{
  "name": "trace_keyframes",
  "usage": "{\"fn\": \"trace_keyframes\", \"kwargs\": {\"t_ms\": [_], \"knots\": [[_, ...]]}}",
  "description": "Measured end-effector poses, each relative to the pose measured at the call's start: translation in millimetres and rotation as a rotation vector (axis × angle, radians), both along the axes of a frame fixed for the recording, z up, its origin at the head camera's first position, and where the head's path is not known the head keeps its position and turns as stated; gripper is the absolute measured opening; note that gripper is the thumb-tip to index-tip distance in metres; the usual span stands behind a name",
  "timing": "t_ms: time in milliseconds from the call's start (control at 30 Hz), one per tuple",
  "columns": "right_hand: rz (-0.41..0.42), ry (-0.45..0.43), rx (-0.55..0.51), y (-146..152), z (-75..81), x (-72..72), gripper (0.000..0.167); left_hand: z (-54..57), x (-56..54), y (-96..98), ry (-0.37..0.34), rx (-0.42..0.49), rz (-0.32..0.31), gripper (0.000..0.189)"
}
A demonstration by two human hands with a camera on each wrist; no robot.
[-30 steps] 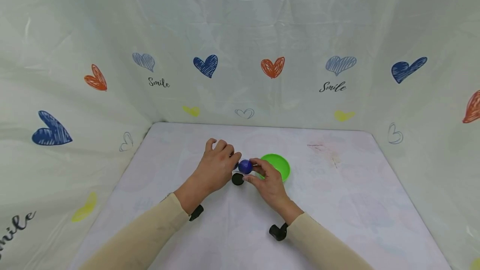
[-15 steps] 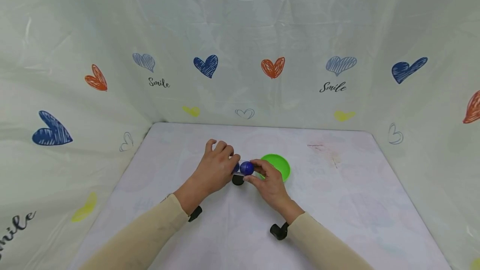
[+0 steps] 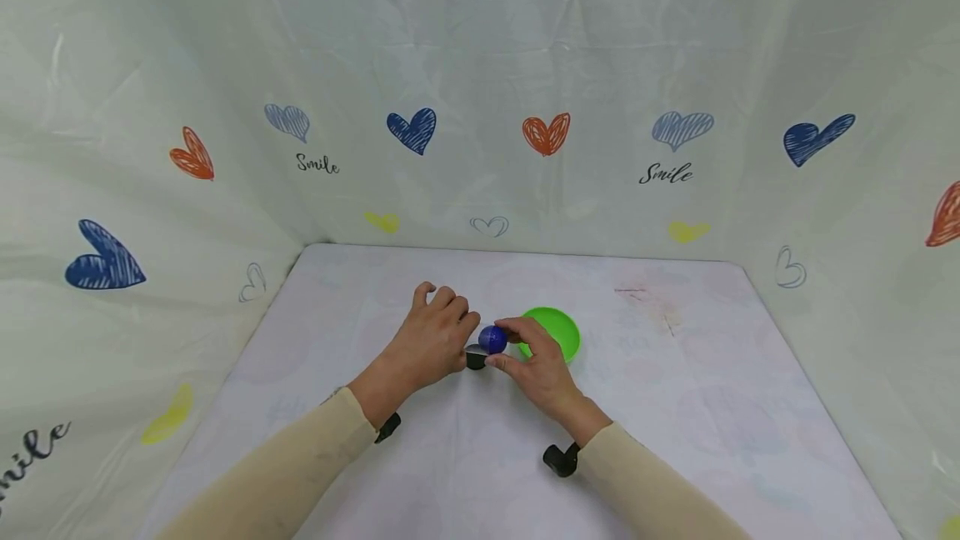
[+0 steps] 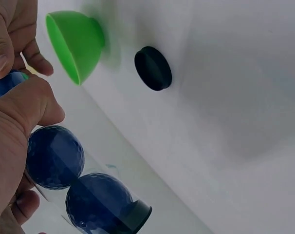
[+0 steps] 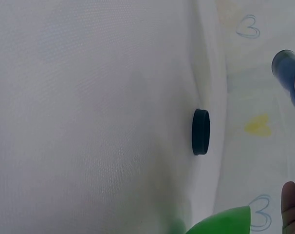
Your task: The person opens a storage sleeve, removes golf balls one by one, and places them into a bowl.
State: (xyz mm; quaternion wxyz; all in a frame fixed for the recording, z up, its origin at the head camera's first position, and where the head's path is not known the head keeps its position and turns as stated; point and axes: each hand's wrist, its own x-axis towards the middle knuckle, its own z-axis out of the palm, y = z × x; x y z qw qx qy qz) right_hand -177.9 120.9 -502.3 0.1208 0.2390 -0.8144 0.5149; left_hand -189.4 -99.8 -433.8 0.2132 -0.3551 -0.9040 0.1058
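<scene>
My left hand (image 3: 431, 340) grips a clear tube (image 4: 90, 163), curled round it near the middle of the table. Inside the tube sit two dimpled blue balls, like golf balls, one nearer my fingers (image 4: 54, 157) and one by the dark end cap (image 4: 140, 217). With thumb and fingers, my right hand (image 3: 542, 367) pinches another blue ball (image 3: 492, 340) close to the tube's near end. Whether that ball is partly inside the tube cannot be told. Below the hands, a loose black cap (image 4: 153, 68) lies on the table.
A green bowl (image 3: 561, 325) stands just beyond my right hand. Black camera mounts (image 3: 561, 461) hang at both wrists. The white table (image 3: 675, 390) meets a heart-printed sheet (image 3: 480, 182) at its back and sides.
The pinched blue ball has shifted slightly towards me, with the left hand's tube tipping a little. A second ball seen beside it half a second ago is now hidden in the head view.
</scene>
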Motion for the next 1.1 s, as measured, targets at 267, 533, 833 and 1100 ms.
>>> {"fn": "trace_keyframes", "kwargs": {"t_ms": [267,533,833,1100], "knots": [[-0.007,0.076,0.1,4.0,2.5,-3.5,0.056,2.0,0.4,0.1,-0.022,-0.02,0.021,0.035],[-0.024,0.125,0.146,7.2,4.1,-5.1,0.057,3.4,-0.3,0.7,-0.06,-0.013,0.028,0.039],[-0.048,0.077,0.106,7.6,3.8,-4.6,0.051,4.4,-0.9,2.5,-0.115,-0.013,0.064,0.041],[-0.039,0.098,0.116,9.9,1.3,-6.2,0.051,2.3,-1.8,2.1,-0.119,0.0,0.067,0.042]]}}
